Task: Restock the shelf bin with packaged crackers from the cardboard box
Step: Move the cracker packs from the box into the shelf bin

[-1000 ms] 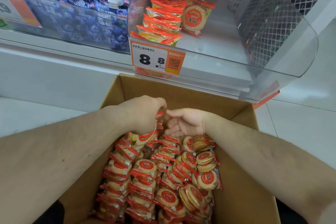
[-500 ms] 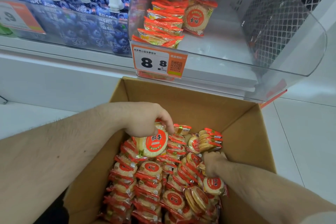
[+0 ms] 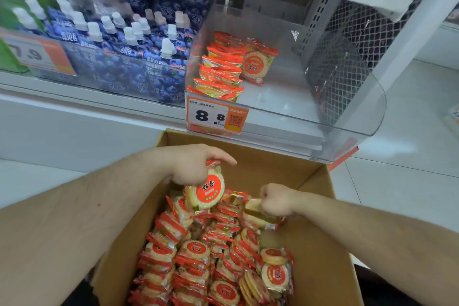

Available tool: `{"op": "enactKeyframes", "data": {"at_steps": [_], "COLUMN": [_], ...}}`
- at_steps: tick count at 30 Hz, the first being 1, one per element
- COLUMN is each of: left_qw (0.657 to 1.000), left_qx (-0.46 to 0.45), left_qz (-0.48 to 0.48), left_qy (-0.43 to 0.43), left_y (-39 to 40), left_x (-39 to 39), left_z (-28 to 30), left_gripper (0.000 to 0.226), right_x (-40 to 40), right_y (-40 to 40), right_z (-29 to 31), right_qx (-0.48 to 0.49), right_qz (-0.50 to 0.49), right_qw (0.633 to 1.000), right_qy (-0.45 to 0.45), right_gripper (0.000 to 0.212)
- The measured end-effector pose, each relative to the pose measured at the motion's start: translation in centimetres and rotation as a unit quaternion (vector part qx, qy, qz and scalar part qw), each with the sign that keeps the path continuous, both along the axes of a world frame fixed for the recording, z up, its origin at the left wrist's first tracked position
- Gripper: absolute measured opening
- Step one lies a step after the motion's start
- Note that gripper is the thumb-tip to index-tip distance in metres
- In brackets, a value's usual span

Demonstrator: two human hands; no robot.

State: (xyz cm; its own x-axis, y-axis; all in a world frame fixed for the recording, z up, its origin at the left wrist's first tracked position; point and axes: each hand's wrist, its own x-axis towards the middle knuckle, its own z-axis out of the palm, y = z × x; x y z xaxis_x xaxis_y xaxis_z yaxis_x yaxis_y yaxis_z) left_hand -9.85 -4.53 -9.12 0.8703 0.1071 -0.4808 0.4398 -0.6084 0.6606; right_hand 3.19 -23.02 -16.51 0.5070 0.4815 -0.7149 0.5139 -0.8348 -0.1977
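1. Two cracker packets are held above the cardboard box (image 3: 320, 268): one packet (image 3: 207, 192) is pinched by the left hand (image 3: 192, 169), another packet (image 3: 255, 211) is gripped by the right hand (image 3: 277, 200).
2. More crackers (image 3: 218, 67) are stacked in the clear shelf bin (image 3: 347, 117) above.

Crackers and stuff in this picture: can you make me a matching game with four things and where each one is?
Things:
1. left hand
2. right hand
3. price tag
4. pouches

Places:
A. on the bin's front
B. on the shelf, left of the bin
C. holding a cracker pack face-up over the box
D. gripping a pack by the box's right wall

Pairs: 1-C, 2-D, 3-A, 4-B
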Motion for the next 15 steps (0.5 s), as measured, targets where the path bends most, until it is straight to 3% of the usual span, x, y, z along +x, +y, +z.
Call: {"op": "enactKeyframes", "data": {"at_steps": [2, 5, 7, 8, 12, 15], "left_qw": [0.999, 0.978, 0.939, 0.913, 0.808, 0.754], "left_qx": [-0.029, -0.122, -0.200, -0.248, -0.427, -0.488], "left_qz": [0.038, 0.154, 0.256, 0.299, 0.375, 0.403], "left_qy": [-0.023, -0.077, -0.113, -0.124, -0.155, -0.173], "left_y": [0.1, -0.8, -1.7, -2.2, -4.2, -4.7], "left_x": [-0.4, -1.1, -1.3, -1.4, -2.1, -2.3], "left_z": [-0.1, -0.8, -1.5, -1.8, -1.8, -1.5], "left_gripper": [0.094, 0.078, 0.052, 0.045, 0.031, 0.033], "right_x": [-0.7, -2.9, -4.7, -5.4, -7.8, -8.2], "right_y": [0.2, -0.3, -0.3, -0.3, 0.0, 0.4], "right_z": [3.2, 6.2, 7.6, 8.3, 9.9, 10.2], "right_qx": [0.133, 0.277, 0.317, 0.325, 0.384, 0.419], "right_qz": [-0.162, -0.344, -0.356, -0.348, -0.308, -0.290], "right_qw": [0.974, 0.876, 0.852, 0.849, 0.838, 0.836], "right_qy": [0.085, 0.191, 0.216, 0.231, 0.236, 0.203], "right_gripper": [0.014, 0.018, 0.014, 0.022, 0.028, 0.019]}}
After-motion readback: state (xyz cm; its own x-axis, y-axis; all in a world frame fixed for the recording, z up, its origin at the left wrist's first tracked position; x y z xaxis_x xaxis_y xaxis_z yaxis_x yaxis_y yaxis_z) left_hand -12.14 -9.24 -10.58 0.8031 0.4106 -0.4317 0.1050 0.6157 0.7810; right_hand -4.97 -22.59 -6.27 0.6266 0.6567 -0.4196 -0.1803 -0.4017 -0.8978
